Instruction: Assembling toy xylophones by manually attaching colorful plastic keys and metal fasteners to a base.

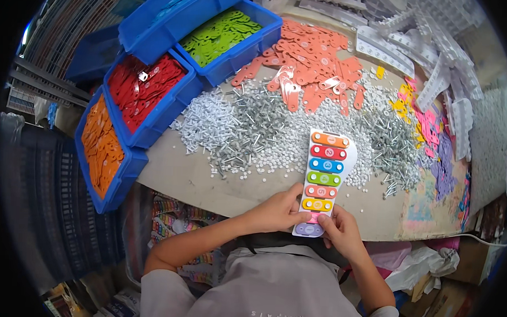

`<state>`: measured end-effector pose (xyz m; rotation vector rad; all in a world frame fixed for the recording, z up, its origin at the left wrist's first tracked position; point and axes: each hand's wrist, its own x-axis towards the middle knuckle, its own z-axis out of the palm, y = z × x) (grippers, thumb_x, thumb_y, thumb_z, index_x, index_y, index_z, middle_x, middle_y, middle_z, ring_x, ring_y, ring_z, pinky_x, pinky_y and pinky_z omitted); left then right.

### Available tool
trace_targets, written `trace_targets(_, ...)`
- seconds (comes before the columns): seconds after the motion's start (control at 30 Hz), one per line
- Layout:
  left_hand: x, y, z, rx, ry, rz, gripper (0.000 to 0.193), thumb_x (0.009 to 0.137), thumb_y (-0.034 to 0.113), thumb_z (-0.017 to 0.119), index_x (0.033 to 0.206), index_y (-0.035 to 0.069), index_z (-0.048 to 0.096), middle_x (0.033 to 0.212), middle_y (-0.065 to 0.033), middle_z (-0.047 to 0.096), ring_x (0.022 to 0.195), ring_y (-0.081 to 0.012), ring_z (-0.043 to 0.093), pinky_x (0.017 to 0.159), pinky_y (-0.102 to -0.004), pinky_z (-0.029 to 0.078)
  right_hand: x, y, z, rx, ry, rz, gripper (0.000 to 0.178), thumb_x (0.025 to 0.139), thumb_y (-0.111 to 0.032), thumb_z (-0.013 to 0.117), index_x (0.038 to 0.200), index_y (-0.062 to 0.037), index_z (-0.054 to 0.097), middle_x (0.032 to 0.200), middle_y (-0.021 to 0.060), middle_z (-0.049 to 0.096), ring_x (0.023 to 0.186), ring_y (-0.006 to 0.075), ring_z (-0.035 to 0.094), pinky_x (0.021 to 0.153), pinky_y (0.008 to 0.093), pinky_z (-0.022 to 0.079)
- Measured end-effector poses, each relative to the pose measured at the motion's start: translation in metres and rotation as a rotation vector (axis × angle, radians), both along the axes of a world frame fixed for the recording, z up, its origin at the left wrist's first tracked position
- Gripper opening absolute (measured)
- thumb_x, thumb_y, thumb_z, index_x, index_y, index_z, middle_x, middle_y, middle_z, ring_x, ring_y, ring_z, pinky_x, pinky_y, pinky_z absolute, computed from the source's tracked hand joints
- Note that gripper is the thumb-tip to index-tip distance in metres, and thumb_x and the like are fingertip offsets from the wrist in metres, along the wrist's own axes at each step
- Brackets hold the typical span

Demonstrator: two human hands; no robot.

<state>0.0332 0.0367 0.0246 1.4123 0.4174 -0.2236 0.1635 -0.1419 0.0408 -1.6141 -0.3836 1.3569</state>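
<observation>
A toy xylophone [323, 178] with a white base and a row of coloured bars, orange at the far end and purple at the near end, is in both my hands over the table's near edge. My left hand [281, 208] is closed on its left edge, thumb lying by the pink bar. Closed on the right edge near the bottom, my right hand [342, 228] presses its thumb at the pink bar's right end. White round caps show on most bars; the fingers under the base are hidden.
Blue bins hold red bars [141, 90], orange bars [101, 147] and green bars [221, 37]. Loose coral bars [318, 54], white pegs [207, 119] and metal pins [391, 141] are heaped on the table [180, 181]. White xylophone bases [436, 47] are piled far right, beyond purple bars [444, 171].
</observation>
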Motion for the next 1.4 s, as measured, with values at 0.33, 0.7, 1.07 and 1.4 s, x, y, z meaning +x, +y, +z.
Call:
trace_targets(0.33,-0.028,0.091,0.016,1.07,-0.109,0.585,0.01,0.09,0.01,0.07,0.096,0.002,0.072,0.076,-0.0076,0.063,0.068,-0.0168,0.061,0.064,-0.03,0.048,-0.006,-0.024,-0.021,0.266,-0.094,-0.417,0.014,0.106,-0.021,0.049,0.108,-0.0081,0.046,0.057,-0.0016,0.038,0.045,0.0086,0.042,0.043,0.0231,0.035)
trace_targets(0.7,-0.021,0.121,-0.012,1.473,-0.187,0.499,0.009,0.084,0.004,0.07,0.091,0.002,0.065,0.084,-0.0116,0.059,0.082,-0.0307,0.06,0.073,-0.0387,0.047,0.026,-0.033,-0.022,0.157,-0.976,-0.504,0.007,0.097,-0.007,0.061,0.095,-0.0004,0.059,0.07,0.0038,0.059,0.059,0.0111,0.055,0.055,0.0272,0.045)
trace_targets(1.07,-0.026,0.071,0.02,1.125,-0.251,0.66,0.007,0.088,-0.002,0.066,0.094,-0.001,0.061,0.086,-0.0059,0.06,0.074,-0.0149,0.053,0.068,-0.0289,0.044,0.161,-0.1,-0.044,-0.117,-1.423,-0.697,0.01,0.095,-0.011,0.062,0.097,-0.0009,0.063,0.083,0.0051,0.06,0.076,0.0152,0.054,0.071,0.0297,0.046)
trace_targets(1.4,-0.034,-0.003,0.027,0.332,-0.166,0.396,0.01,0.083,-0.006,0.072,0.092,-0.004,0.072,0.089,-0.0073,0.069,0.08,-0.0126,0.063,0.071,-0.0243,0.048,0.179,-0.098,-0.059,-0.146,-1.373,-0.596,0.012,0.097,-0.013,0.06,0.095,-0.0013,0.061,0.079,0.0042,0.059,0.068,0.0134,0.05,0.065,0.0292,0.043)
